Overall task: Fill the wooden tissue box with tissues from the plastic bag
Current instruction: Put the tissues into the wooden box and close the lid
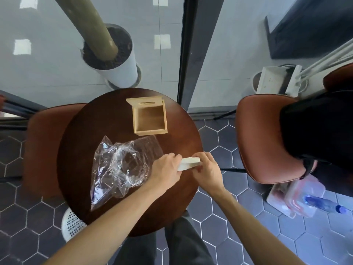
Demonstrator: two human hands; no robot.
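Surface: round dark wooden table (107, 119).
Tissue box (150, 117): lid open, far side.
Plastic bag (118, 167): crumpled, near left.
Tissues (188, 163): stack clamped between left hand (168, 172) and right hand (207, 170) fingers.

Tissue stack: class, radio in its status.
Left hand and right hand both grip tissue stack. Plastic bag lies emptied. Wooden tissue box open, empty, path clear.
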